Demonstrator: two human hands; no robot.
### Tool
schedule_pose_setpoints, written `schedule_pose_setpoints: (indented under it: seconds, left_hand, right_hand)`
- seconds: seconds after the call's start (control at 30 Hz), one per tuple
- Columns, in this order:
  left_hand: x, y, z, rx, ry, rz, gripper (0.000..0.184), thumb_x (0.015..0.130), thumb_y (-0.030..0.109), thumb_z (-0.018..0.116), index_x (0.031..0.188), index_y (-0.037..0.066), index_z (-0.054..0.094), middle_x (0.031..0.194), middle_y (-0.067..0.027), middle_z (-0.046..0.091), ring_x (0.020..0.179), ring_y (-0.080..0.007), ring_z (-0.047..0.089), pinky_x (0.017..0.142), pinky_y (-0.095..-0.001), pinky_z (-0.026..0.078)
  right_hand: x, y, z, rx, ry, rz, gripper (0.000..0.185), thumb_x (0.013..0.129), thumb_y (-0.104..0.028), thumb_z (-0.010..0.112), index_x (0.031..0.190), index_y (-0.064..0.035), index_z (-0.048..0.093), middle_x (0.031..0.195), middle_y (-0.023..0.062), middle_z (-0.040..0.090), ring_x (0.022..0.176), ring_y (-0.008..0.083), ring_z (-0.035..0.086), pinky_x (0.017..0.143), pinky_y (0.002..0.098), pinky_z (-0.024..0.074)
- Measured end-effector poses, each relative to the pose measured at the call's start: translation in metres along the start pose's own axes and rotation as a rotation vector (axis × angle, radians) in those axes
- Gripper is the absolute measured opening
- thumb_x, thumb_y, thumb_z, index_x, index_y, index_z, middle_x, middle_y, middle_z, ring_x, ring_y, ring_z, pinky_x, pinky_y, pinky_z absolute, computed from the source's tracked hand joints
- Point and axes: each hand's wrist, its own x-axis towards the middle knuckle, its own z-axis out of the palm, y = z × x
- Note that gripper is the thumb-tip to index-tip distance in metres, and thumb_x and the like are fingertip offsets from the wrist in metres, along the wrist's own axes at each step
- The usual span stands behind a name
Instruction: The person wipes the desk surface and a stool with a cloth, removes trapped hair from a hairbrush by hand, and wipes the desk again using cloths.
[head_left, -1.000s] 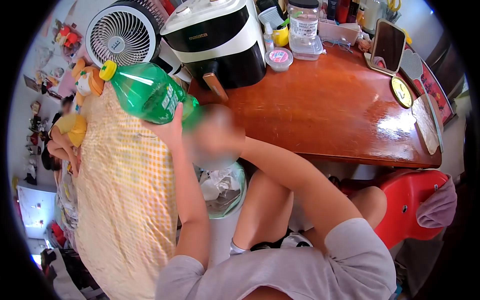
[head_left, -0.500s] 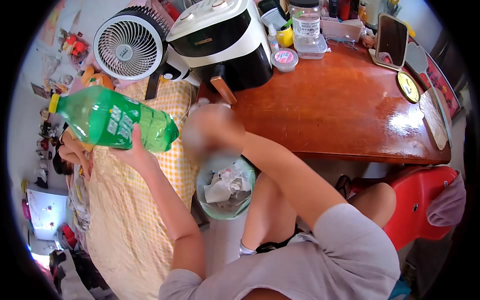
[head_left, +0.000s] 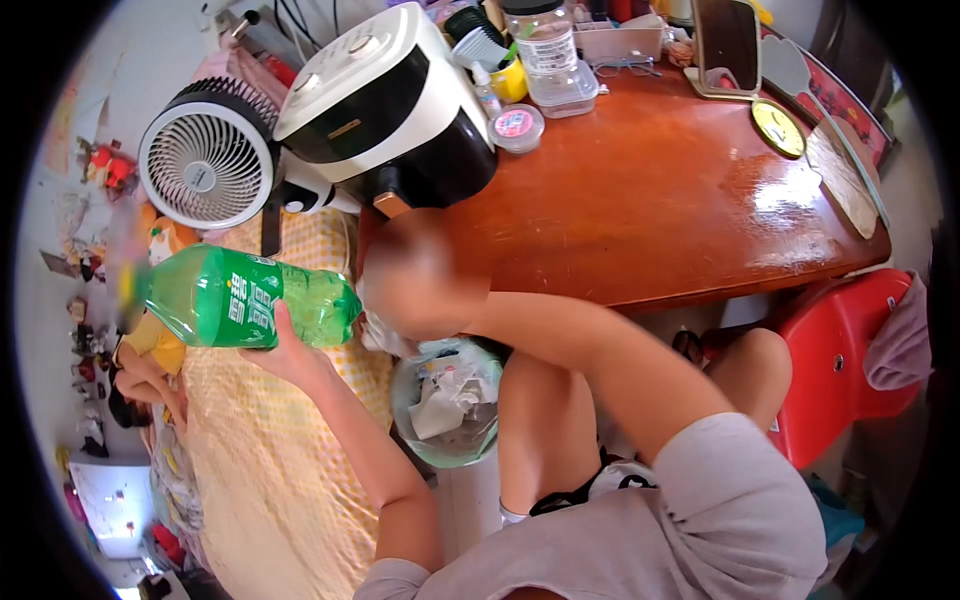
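Note:
My left hand (head_left: 290,350) is wrapped round a big green plastic bottle (head_left: 245,300), which lies nearly level above the checked cloth. The bottle's neck points left, and its yellow cap end is smeared. My right hand (head_left: 425,285) is raised just right of the bottle's base, between it and the table edge. A blur covers its fingers, so I cannot make out what they hold. Some whitish material shows beside that hand. Below it stands a bin (head_left: 450,455) lined with a greenish bag and holding crumpled paper.
A white fan (head_left: 205,175) and an air fryer (head_left: 400,110) stand at the upper left. Jars, glasses and a mirror (head_left: 727,50) are on the brown table (head_left: 620,200). A red chair (head_left: 840,350) is at the right. Another person (head_left: 150,360) sits at the far left.
Since a second ago the bottle has moved left and down, away from my right hand, and tipped to nearly level. My left hand has kept its hold. The view has shifted a little.

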Motion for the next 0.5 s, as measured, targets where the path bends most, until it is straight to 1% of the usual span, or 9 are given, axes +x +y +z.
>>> schedule_pose_setpoints:
  seconds: [0.07, 0.1, 0.13, 0.2, 0.3, 0.33, 0.37, 0.43, 0.5]
  left_hand:
    - [-0.003, -0.009, 0.013, -0.022, -0.018, 0.005, 0.077, 0.072, 0.006, 0.076, 0.131, -0.007, 0.028, 0.126, -0.0190, 0.043, 0.112, -0.0268, 0.048, 0.098, -0.0400, 0.041]
    - [-0.004, -0.018, 0.019, -0.036, -0.017, -0.013, 0.077, 0.072, 0.006, 0.076, 0.131, -0.007, 0.028, 0.126, -0.0190, 0.043, 0.112, -0.0268, 0.048, 0.098, -0.0400, 0.041]
    - [-0.004, -0.028, 0.024, 0.033, -0.023, -0.024, 0.076, 0.072, 0.007, 0.077, 0.130, -0.007, 0.029, 0.126, -0.0184, 0.044, 0.111, -0.0265, 0.049, 0.096, -0.0390, 0.042]
    - [-0.013, -0.049, 0.035, 0.098, -0.033, -0.051, 0.075, 0.073, 0.008, 0.077, 0.129, -0.006, 0.031, 0.126, -0.0177, 0.045, 0.110, -0.0262, 0.050, 0.095, -0.0379, 0.044]
    - [-0.024, -0.063, 0.057, 0.186, -0.100, 0.047, 0.081, 0.070, 0.009, 0.079, 0.131, -0.006, 0.028, 0.130, -0.0169, 0.040, 0.116, -0.0255, 0.044, 0.103, -0.0385, 0.034]
    - [-0.023, -0.068, 0.063, 0.182, -0.106, 0.038, 0.081, 0.070, 0.009, 0.079, 0.131, -0.006, 0.028, 0.130, -0.0169, 0.040, 0.116, -0.0255, 0.044, 0.103, -0.0385, 0.034]
    - [-0.021, -0.075, 0.069, 0.113, -0.120, -0.028, 0.084, 0.070, 0.009, 0.080, 0.132, -0.006, 0.025, 0.129, -0.0166, 0.040, 0.116, -0.0255, 0.044, 0.103, -0.0386, 0.034]
    - [-0.020, -0.076, 0.083, 0.092, -0.184, -0.061, 0.090, 0.070, 0.013, 0.080, 0.134, -0.006, 0.019, 0.131, -0.0172, 0.037, 0.118, -0.0257, 0.042, 0.103, -0.0385, 0.034]
    - [-0.021, -0.084, 0.091, 0.125, -0.171, -0.011, 0.092, 0.070, 0.015, 0.080, 0.135, -0.006, 0.019, 0.133, -0.0179, 0.034, 0.120, -0.0268, 0.040, 0.104, -0.0389, 0.032]
  right_hand:
    - [-0.055, 0.017, -0.041, 0.251, 0.158, -0.158, 0.030, 0.069, -0.030, 0.065, 0.097, -0.0204, 0.061, 0.099, 0.0005, 0.058, 0.110, 0.0243, 0.048, 0.086, 0.0459, 0.0390]
    - [-0.080, 0.025, -0.074, 0.232, -0.174, -0.168, 0.033, 0.069, -0.031, 0.067, 0.100, -0.0220, 0.059, 0.105, -0.0003, 0.057, 0.112, 0.0234, 0.047, 0.089, 0.0464, 0.0387]
    - [-0.119, 0.039, -0.096, 0.253, -0.117, -0.203, 0.037, 0.069, -0.031, 0.068, 0.104, -0.0219, 0.058, 0.111, -0.0004, 0.055, 0.115, 0.0224, 0.046, 0.091, 0.0462, 0.0385]
    - [-0.176, 0.068, -0.168, 0.318, -0.216, 0.015, 0.045, 0.066, -0.018, 0.072, 0.108, -0.0208, 0.059, 0.115, 0.0033, 0.056, 0.114, 0.0263, 0.049, 0.093, 0.0444, 0.0387]
    - [-0.234, 0.122, -0.240, 0.083, -0.147, 0.381, 0.044, 0.060, -0.012, 0.072, 0.104, -0.0166, 0.063, 0.104, 0.0084, 0.061, 0.104, 0.0303, 0.054, 0.088, 0.0423, 0.0425]
    - [-0.249, 0.139, -0.254, 0.054, -0.025, 0.507, 0.041, 0.061, -0.009, 0.069, 0.101, -0.0163, 0.064, 0.107, 0.0064, 0.060, 0.106, 0.0301, 0.052, 0.091, 0.0443, 0.0404]
    - [-0.272, 0.166, -0.254, -0.047, 0.019, 0.748, 0.043, 0.061, -0.008, 0.068, 0.103, -0.0158, 0.064, 0.110, 0.0076, 0.059, 0.109, 0.0313, 0.051, 0.093, 0.0435, 0.0411]
    - [-0.277, 0.204, -0.249, -0.299, 0.100, 0.820, 0.045, 0.069, -0.019, 0.068, 0.113, -0.0152, 0.057, 0.118, 0.0097, 0.057, 0.117, 0.0366, 0.046, 0.094, 0.0463, 0.0405]
    - [-0.253, 0.232, -0.231, -0.516, 0.176, 0.919, 0.047, 0.069, -0.023, 0.069, 0.114, -0.0166, 0.056, 0.117, 0.0090, 0.058, 0.118, 0.0351, 0.047, 0.093, 0.0474, 0.0402]
